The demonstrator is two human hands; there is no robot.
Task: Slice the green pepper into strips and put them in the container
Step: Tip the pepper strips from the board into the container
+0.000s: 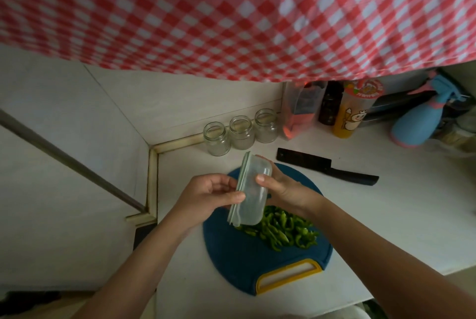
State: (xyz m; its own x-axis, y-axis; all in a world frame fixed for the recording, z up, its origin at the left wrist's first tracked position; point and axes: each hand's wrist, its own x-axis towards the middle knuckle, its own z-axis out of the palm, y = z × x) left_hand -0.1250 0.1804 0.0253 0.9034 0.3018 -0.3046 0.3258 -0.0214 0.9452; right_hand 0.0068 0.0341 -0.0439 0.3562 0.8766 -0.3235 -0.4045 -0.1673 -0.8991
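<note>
A pile of green pepper strips lies on the round blue cutting board with a yellow handle. Above the board both hands hold a clear plastic container tipped on its side, its pale green lid facing left. My left hand grips the lid edge with thumb and fingers. My right hand holds the container's body from the right, thumb on top. The container looks empty. A black knife lies on the counter behind the board, blade to the left.
Three empty glass jars stand in a row at the back. Right of them are a plastic bag, a dark bottle, an orange cup and a blue spray bottle. A red checked cloth hangs overhead.
</note>
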